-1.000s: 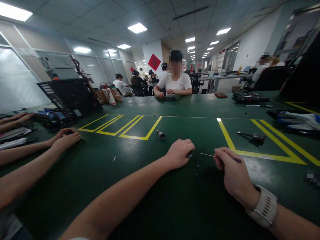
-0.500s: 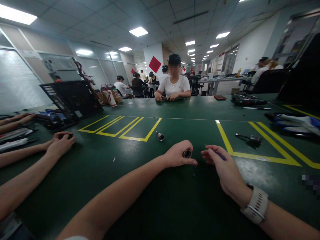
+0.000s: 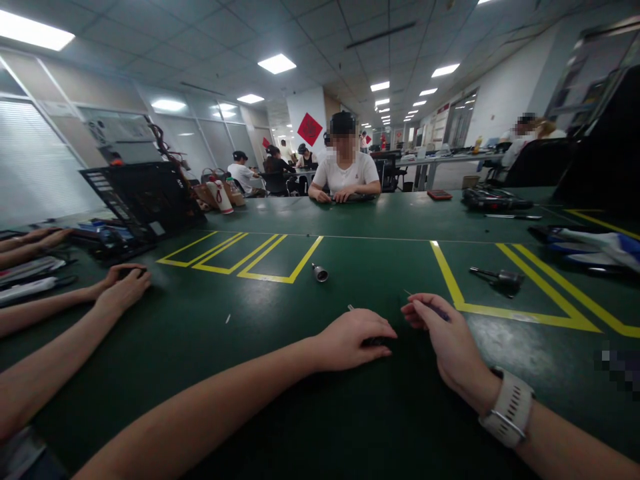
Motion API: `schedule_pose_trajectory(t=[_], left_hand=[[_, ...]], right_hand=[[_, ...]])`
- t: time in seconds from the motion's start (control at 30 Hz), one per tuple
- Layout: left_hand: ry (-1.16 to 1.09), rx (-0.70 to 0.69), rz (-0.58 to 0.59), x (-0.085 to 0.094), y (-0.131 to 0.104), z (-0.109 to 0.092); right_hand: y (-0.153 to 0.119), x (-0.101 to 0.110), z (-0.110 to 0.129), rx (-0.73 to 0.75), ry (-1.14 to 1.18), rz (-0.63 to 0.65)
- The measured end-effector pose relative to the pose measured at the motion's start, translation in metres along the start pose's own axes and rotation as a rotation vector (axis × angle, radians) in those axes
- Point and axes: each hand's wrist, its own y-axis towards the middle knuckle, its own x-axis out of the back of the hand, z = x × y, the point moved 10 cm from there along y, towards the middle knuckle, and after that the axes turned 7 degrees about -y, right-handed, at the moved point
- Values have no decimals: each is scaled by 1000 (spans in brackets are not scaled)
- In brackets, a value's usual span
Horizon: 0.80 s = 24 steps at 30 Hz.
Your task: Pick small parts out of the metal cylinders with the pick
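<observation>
My left hand (image 3: 357, 338) is low over the green table, fingers curled round a hollow metal cylinder. Most of this part is hidden; a narrow metal end (image 3: 351, 307) pokes out behind the knuckles, and something dark shows between thumb and fingers. Close by on the right, my right hand (image 3: 440, 330) is closed on a slim purple-handled tool (image 3: 442, 311), whose thin metal tip points left, apart from the left hand. A similar metal part (image 3: 321, 273), cup-shaped with a narrow stem, lies on the table beyond my left hand.
Yellow tape outlines (image 3: 270, 278) mark the green table (image 3: 280, 307). A dark tool head with a rod (image 3: 500, 280) lies inside the right outline. Another person's hands (image 3: 120, 287) rest at left; a person (image 3: 346, 173) sits opposite. A black power tool (image 3: 495, 200) lies far right.
My left hand has moved down and slightly left, turning the cylinder so its open end no longer faces me. It now covers where small rings lay. The right hand has barely moved.
</observation>
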Motion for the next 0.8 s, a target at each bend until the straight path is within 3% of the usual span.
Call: schedule_pose_trajectory(t=[0.2, 0.3, 0.4, 0.53, 0.63, 0.8], left_hand=[[167, -39, 31, -6, 12, -6], [202, -65, 35, -13, 30, -1], [186, -115, 18, -17, 54, 4], [218, -143, 75, -30, 98, 11], [267, -167, 75, -37, 136, 9], [288, -237, 88, -53, 195, 0]], right_hand=[[-1, 2, 3, 27, 2, -33], [-7, 5, 20, 119, -48, -54], [-28, -2, 55, 321, -191, -22], [-81, -28, 108, 692, -277, 124], [-111, -41, 123, 820, -271, 214], [-150, -60, 128, 1198, -258, 348]])
